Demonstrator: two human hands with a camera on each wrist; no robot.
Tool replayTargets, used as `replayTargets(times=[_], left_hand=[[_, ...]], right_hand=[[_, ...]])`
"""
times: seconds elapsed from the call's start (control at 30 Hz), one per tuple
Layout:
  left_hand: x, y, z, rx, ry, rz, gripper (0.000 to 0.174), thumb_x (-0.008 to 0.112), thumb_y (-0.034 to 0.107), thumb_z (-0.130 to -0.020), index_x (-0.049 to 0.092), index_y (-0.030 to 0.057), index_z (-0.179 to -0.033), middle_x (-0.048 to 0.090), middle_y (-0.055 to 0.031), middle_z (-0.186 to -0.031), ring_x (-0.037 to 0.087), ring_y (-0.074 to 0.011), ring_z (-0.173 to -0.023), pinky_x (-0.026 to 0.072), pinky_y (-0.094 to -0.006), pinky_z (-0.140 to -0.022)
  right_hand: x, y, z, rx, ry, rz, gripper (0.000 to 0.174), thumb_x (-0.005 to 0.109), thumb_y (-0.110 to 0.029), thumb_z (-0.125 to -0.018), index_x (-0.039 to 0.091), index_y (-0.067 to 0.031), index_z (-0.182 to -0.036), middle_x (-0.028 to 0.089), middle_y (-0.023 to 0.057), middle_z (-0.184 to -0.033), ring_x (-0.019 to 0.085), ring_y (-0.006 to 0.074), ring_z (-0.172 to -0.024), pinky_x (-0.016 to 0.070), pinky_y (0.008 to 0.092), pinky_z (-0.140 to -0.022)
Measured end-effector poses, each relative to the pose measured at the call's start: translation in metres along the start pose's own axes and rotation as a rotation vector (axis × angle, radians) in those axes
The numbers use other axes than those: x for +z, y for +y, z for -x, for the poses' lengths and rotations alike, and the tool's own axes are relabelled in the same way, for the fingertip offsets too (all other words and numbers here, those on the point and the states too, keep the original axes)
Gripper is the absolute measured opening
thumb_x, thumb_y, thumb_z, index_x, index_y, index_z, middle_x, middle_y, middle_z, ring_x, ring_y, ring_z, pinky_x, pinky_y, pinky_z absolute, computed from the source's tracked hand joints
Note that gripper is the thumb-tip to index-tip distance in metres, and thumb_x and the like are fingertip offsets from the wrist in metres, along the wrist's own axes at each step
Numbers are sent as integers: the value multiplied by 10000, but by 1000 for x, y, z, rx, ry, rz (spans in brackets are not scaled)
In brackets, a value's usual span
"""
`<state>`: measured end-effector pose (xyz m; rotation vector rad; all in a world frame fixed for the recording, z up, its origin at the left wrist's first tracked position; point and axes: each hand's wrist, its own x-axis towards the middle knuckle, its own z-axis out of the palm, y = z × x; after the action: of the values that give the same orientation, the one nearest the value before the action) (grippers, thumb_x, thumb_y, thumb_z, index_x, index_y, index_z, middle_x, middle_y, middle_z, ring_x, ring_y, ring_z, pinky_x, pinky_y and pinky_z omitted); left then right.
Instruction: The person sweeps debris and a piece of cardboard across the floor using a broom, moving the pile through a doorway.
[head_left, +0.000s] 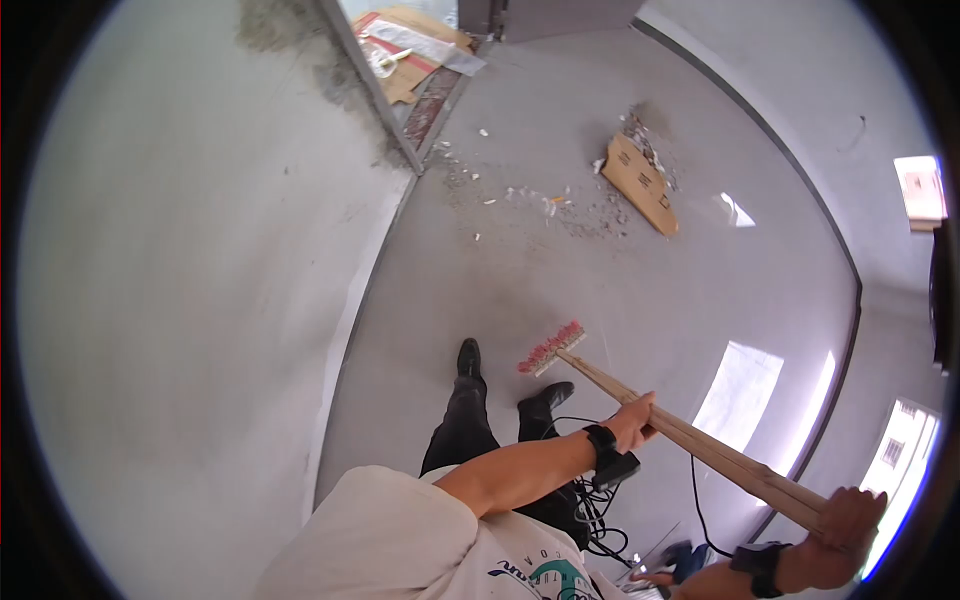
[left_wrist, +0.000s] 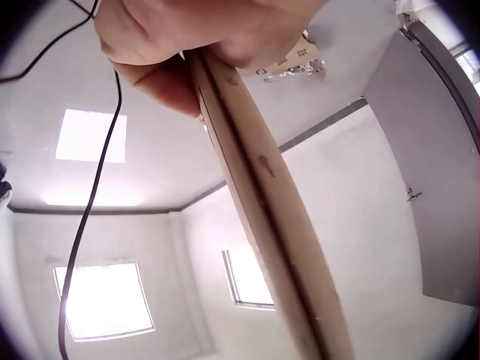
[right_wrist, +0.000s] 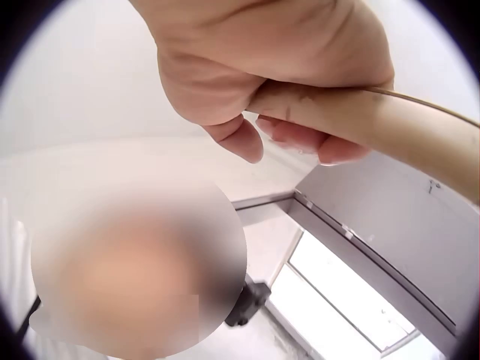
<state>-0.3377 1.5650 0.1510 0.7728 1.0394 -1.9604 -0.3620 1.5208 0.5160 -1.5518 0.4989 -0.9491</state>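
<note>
A broom with a long wooden handle (head_left: pixel 700 448) crosses the head view diagonally, its pink-bristled head (head_left: pixel 552 348) beside the person's black shoes. Whether the bristles touch the floor, I cannot tell. Partway along the handle, my left hand (head_left: pixel 630 424) grips it with curled fingers. My right hand (head_left: pixel 850 522) grips the handle near its upper end. In the left wrist view, the wooden handle (left_wrist: pixel 262 180) runs down from my left hand (left_wrist: pixel 202 37). Under the palm of my right hand (right_wrist: pixel 277 52), the handle (right_wrist: pixel 420 135) extends rightward, with fingertips showing below it.
Debris (head_left: pixel 545 200) lies scattered across the grey floor (head_left: pixel 430 270), near a cardboard piece (head_left: pixel 640 185). More cardboard (head_left: pixel 425 55) lies in the doorway. A wall (head_left: pixel 200 280) runs along the left. Black cables (head_left: pixel 600 525) hang by the person's legs. Windows appear in the left wrist view.
</note>
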Motion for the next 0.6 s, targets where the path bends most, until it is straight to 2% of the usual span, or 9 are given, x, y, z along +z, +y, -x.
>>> replayTargets(times=[0.03, 0.1, 0.17, 0.23, 0.3, 0.4, 0.47, 0.57, 0.6], left_hand=[[-17, -2, -14, -18, 44, -75, 203, 538, 289, -866, 494, 91, -858, 536, -23, -784, 565, -126, -715, 519, -258, -615], [-59, 5, -47, 30, -86, -141, 158, 545, 239, -848, 496, 91, -871, 530, -23, -766, 548, -123, -670, 507, -262, -588], [-58, 20, -10, 104, 55, -238, 142, 541, 199, -844, 499, 65, -859, 534, -35, -766, 549, -137, -655, 503, -272, -584], [-79, 34, -22, 159, 15, -98, 135, 528, 176, -850, 500, 43, -844, 531, -45, -761, 554, -154, -658, 509, -284, -601], [-96, 57, -22, 184, -39, -75, 127, 543, 172, -838, 494, 58, -811, 511, -30, -724, 538, -137, -631, 494, -270, -551], [-109, 82, -16, 156, -84, -150, 149, 542, 184, -845, 492, 43, -847, 520, -39, -769, 549, -143, -672, 504, -270, -595], [-107, 75, 3, 179, 11, -204, 175, 542, 199, -850, 492, 35, -880, 526, -44, -830, 557, -143, -728, 510, -270, -661], [-111, 58, 24, 215, 20, -321, 205, 537, 213, -857, 485, 29, -931, 530, -58, -898, 559, -164, -787, 504, -290, -730], [-116, 50, 27, 204, 28, -350, 205, 537, 213, -857, 485, 29, -931, 530, -58, -898, 559, -164, -787, 504, -290, -730]], right_hand=[[31, 9, 14, 9, 161, 298, 198, 348, -141, -883, 441, -15, -763, 327, 9, -517, 290, 82, -442, 263, 241, -441], [61, 32, 28, 70, 220, 369, 265, 510, -266, -826, 383, -81, -685, 373, 2, -452, 325, 86, -383, 314, 218, -442], [64, 27, 46, 78, 311, 289, 280, 557, -272, -785, 377, -99, -659, 391, 4, -438, 346, 86, -362, 327, 211, -428], [64, 24, 65, 40, 340, 256, 282, 560, -270, -771, 372, -107, -639, 398, 4, -437, 352, 85, -358, 327, 208, -421], [66, 27, 83, -9, 356, 218, 285, 564, -267, -758, 367, -114, -619, 404, 3, -435, 358, 84, -355, 328, 206, -414], [69, 31, 112, -130, 387, 140, 287, 566, -256, -726, 355, -125, -582, 432, -3, -443, 388, 76, -360, 346, 194, -404], [67, 26, 132, -156, 409, 137, 293, 570, -257, -724, 352, -126, -579, 440, -7, -445, 397, 73, -362, 349, 191, -404], [66, 18, 174, -207, 467, 140, 311, 578, -260, -723, 344, -128, -567, 458, -18, -453, 422, 66, -370, 355, 181, -405], [58, 15, 198, -223, 358, 45, 266, 519, -272, -777, 449, -60, -632, 507, 51, -530, 481, 189, -474, 403, 331, -466]])
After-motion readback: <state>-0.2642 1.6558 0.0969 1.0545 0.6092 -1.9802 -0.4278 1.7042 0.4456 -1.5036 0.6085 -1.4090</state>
